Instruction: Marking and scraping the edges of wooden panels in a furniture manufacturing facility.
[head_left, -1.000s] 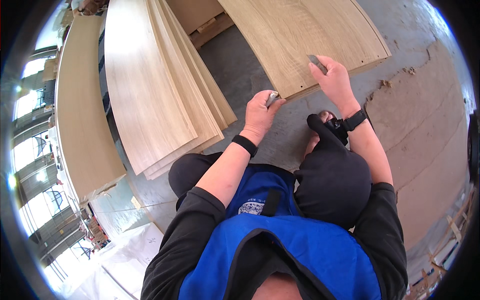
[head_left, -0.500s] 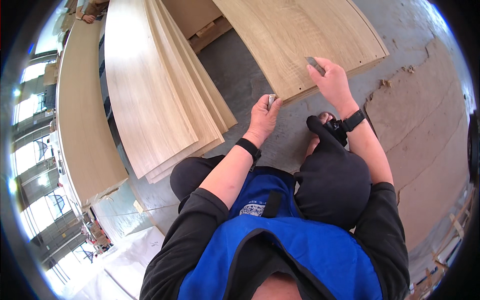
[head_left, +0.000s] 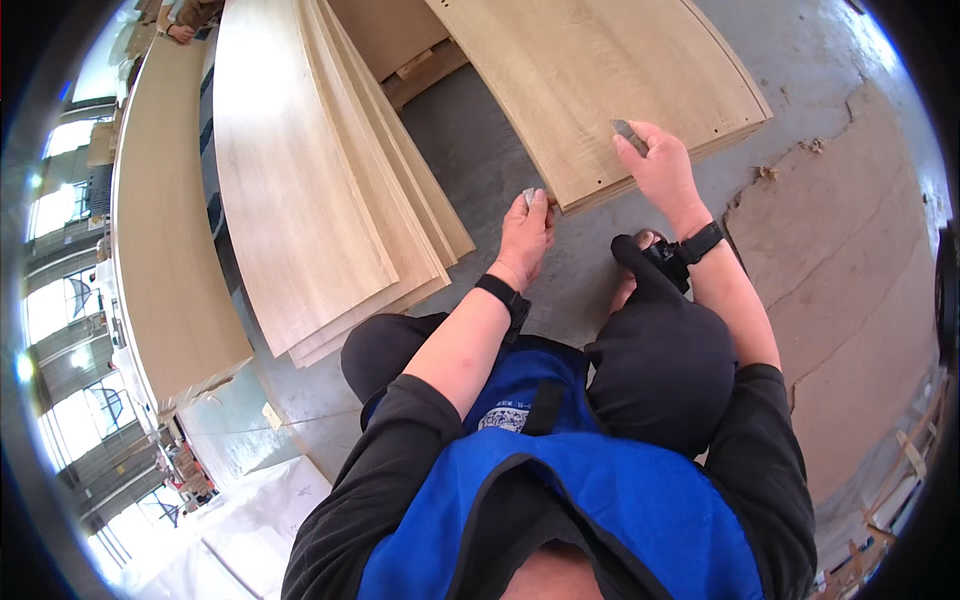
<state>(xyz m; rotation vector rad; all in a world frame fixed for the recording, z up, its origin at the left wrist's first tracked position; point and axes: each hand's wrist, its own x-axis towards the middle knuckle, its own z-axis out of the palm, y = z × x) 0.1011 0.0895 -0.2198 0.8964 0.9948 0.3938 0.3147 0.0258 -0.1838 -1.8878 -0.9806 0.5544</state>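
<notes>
Grey concrete floor [head_left: 480, 150] fills the middle of the view, with a sheet of brown cardboard [head_left: 850, 300] lying flat at the right. A stack of light wooden panels [head_left: 310, 170] leans fanned out at the left, and a long pale board [head_left: 165, 230] stands further left still. At the far side a single wooden panel [head_left: 590, 80] lies flat, its near edge facing the crouching person.

The left hand [head_left: 525, 235] is closed, fingers together, pinching a small grey piece [head_left: 529, 195] right at the near left corner of the flat panel; the piece touches or sits just beside that corner, which of the two cannot be told. The right hand [head_left: 660, 165] rests on the panel's near edge further right, fingers curled around a small grey tool [head_left: 628, 130] whose tip lies on the panel face. Both wrists wear dark bands.

Open floor runs between the flat panel and the leaning stack, a clear lane to the left of the left hand. Near the person, a dark-clad knee [head_left: 660, 360] sits just under the right forearm.
</notes>
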